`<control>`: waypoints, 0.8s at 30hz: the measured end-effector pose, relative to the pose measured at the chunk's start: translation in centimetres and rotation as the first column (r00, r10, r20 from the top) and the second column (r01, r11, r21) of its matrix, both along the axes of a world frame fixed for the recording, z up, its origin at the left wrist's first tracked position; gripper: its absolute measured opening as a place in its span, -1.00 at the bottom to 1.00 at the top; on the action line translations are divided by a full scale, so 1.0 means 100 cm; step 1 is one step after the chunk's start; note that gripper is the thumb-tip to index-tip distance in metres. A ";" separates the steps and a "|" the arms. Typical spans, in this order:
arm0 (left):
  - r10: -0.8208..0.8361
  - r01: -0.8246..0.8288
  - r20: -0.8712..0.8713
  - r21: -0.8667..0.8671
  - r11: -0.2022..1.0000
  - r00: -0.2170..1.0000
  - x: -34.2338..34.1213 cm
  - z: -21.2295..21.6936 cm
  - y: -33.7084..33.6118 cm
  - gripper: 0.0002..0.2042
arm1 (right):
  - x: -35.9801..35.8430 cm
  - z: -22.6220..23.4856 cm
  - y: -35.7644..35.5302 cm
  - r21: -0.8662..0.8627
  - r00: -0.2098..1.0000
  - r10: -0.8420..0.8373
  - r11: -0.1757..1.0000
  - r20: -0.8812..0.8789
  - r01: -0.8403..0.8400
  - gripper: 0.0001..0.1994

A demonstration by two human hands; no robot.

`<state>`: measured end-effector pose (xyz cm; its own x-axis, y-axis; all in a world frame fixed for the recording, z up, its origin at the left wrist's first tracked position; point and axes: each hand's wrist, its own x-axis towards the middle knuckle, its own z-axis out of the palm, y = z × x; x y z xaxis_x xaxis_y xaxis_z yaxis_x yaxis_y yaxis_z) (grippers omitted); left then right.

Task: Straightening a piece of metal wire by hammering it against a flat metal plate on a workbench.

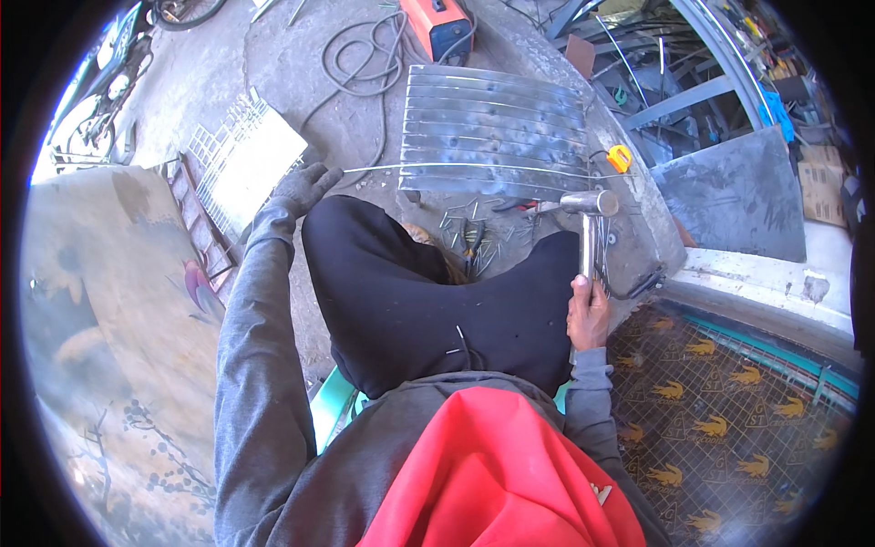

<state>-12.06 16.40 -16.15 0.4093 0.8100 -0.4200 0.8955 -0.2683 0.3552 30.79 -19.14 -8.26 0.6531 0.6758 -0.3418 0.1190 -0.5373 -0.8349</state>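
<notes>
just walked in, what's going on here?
A person sits low on the concrete floor, knees drawn up. The gloved left hand holds one end of a thin metal rod that lies across a row of flat metal strips. The bare right hand grips a hammer, its head just off the strips' near edge. Nails and pliers lie scattered between the knees; an orange welder stands behind.

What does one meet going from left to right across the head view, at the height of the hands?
Painted board → wire grid → gloved left hand holding a thin rod → pliers → hammer in the right hand → orange tape measure → grey metal sheet.
</notes>
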 end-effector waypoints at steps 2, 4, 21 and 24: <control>0.015 -0.015 -0.015 -0.007 1.000 1.000 0.011 0.020 -0.007 -0.40 | -0.004 -0.003 0.005 0.073 0.998 0.047 0.996 0.028 -0.049 -0.60; 0.042 -0.042 -0.047 -0.012 0.999 0.998 0.006 0.030 -0.009 -0.42 | -0.009 0.001 0.011 0.100 0.996 0.078 0.992 0.050 -0.083 -0.60; 0.045 -0.042 -0.029 0.094 0.995 0.999 -0.009 0.044 -0.012 -0.37 | -0.010 0.007 0.061 -0.152 0.930 0.272 0.959 0.249 -0.240 -0.54; 0.194 -0.166 -0.046 0.354 0.920 0.980 -0.032 0.029 -0.026 -0.37 | -0.002 0.006 0.065 -0.184 0.926 0.305 0.946 0.222 -0.268 -0.51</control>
